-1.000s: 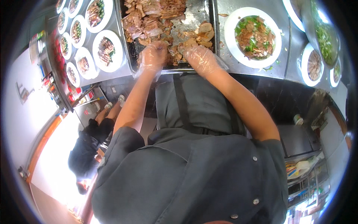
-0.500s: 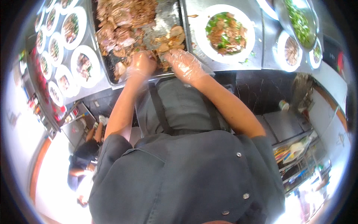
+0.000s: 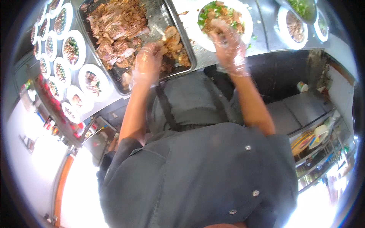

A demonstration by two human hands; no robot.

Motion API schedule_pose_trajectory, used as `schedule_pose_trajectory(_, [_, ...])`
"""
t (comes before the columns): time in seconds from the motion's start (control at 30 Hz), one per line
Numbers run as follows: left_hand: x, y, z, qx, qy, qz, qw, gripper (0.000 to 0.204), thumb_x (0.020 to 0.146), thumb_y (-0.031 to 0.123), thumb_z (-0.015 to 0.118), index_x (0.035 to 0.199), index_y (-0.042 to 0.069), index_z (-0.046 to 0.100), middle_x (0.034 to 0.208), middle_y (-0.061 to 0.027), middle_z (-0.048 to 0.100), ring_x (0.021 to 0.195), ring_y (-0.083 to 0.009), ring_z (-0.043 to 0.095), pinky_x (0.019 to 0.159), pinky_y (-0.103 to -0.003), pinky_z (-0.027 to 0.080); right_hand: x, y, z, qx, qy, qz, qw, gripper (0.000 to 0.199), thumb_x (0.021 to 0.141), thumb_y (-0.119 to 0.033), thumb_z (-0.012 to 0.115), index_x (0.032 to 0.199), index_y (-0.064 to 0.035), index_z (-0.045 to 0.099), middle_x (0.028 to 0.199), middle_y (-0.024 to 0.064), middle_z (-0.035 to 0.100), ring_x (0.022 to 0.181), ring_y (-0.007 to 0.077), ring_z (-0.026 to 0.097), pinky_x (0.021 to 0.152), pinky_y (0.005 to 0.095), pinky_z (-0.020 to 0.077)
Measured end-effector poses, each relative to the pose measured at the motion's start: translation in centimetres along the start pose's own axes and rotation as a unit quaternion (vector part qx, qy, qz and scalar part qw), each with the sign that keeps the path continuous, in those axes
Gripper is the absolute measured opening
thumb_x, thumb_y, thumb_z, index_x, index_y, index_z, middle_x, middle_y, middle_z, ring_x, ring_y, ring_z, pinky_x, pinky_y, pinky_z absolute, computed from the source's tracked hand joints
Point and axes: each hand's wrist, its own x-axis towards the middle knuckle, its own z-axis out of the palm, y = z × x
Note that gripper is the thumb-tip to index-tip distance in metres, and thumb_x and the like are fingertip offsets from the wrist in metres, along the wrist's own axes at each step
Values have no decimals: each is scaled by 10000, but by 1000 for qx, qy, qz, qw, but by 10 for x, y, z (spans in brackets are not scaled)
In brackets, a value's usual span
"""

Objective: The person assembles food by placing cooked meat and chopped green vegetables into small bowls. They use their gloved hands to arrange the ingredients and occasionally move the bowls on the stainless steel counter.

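Both my hands wear clear plastic gloves. My left hand (image 3: 147, 62) is at the near side of a dark metal tray (image 3: 181, 32), its fingers curled in beside the food; whatever they hold is hidden. Chopped cooked meat (image 3: 121, 22) is heaped on the tray's left, and browned slices (image 3: 173, 40) lie just right of that hand. Over a white bowl (image 3: 247, 28) to the right of the tray is my right hand (image 3: 230, 49), fingers bent inward above chopped meat and greens (image 3: 207, 17). Any piece in its grip cannot be made out.
Several white bowls (image 3: 102, 95) of meat and greens stand in rows at the left. At the right are another bowl of meat (image 3: 281, 28) and a metal bowl of chopped greens (image 3: 302, 8). Scraps lie on the metal counter (image 3: 262, 41). Shelves (image 3: 315, 152) stand lower right.
My right hand has left the tray and moved right, over the white bowl. The left hand has stayed at the tray's near side. The whole view has shifted and turned a little.
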Motion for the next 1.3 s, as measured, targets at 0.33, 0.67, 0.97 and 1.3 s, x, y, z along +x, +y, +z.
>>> schedule_pose_trajectory(0.33, [-6, -56, 7, 174, -51, 105, 978, 419, 914, 84, 771, 1324, 106, 687, 1254, -215, 666, 1152, -445, 679, 994, -529, 567, -16, 10, -37, -139, -2, 30, 990, 258, 1025, -64, 719, 1278, -103, 750, 1325, 132, 752, 1232, 339, 723, 1068, 447, 574])
schedule_pose_trajectory(0.67, [-14, -154, -11, 31, 125, -34, 991, 214, 968, 107, 765, 1180, 89, 785, 1105, -168, 795, 1077, -268, 770, 890, -377, 610, -30, -8, -6, -43, -46, -78, 995, 269, 931, 78, 723, 1155, -69, 696, 1208, 137, 759, 1072, 366, 752, 915, 444, 613])
schedule_pose_trajectory(0.97, [-38, -88, -4, 273, -96, 198, 937, 325, 952, 20, 682, 1247, 124, 771, 1383, -99, 712, 1253, -293, 688, 1058, -419, 564, -25, -9, 14, 11, -151, -91, 984, 179, 990, 10, 634, 1140, -56, 707, 1156, 171, 759, 1034, 401, 740, 890, 488, 599])
schedule_pose_trajectory(1.3, [-29, -108, -18, -6, 96, 13, 995, 317, 971, 81, 809, 1286, 117, 792, 1297, -119, 781, 1161, -243, 757, 994, -351, 611, -28, -13, 9, 0, -155, -68, 985, 212, 969, 12, 647, 1161, -51, 710, 1121, 188, 743, 1012, 422, 724, 869, 507, 590])
